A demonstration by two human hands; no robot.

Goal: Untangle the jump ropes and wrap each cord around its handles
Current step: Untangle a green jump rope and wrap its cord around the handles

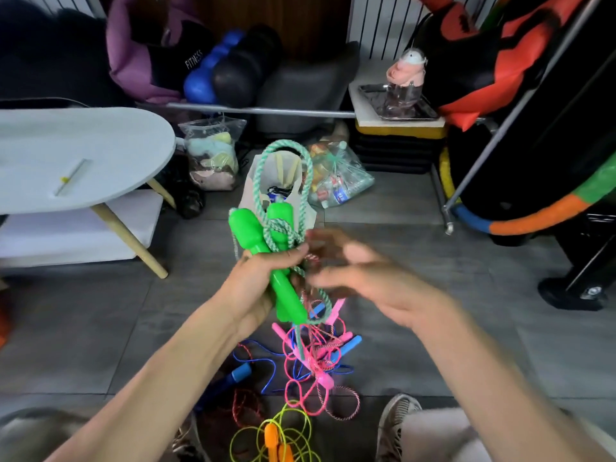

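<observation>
Wrapping green-white cord [289, 181] round green handles [266, 248]; left hand [256, 288] grips handles, right hand [360, 278] blurred, fingers loose, grip unclear. Next: more turns, tuck end.

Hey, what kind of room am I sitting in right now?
Probably a home gym or fitness storage corner: a black and orange punching bag, blue and black foam rollers on a rack, and jump ropes tangled on the tiled floor.

Handles [280, 261]: bright green; their cord [283, 168]: green-and-white twist. Floor ropes [306, 361]: pink, blue, red-white; one rope [276, 431] yellow with orange handles. Floor tiles [466, 345]: grey.
</observation>
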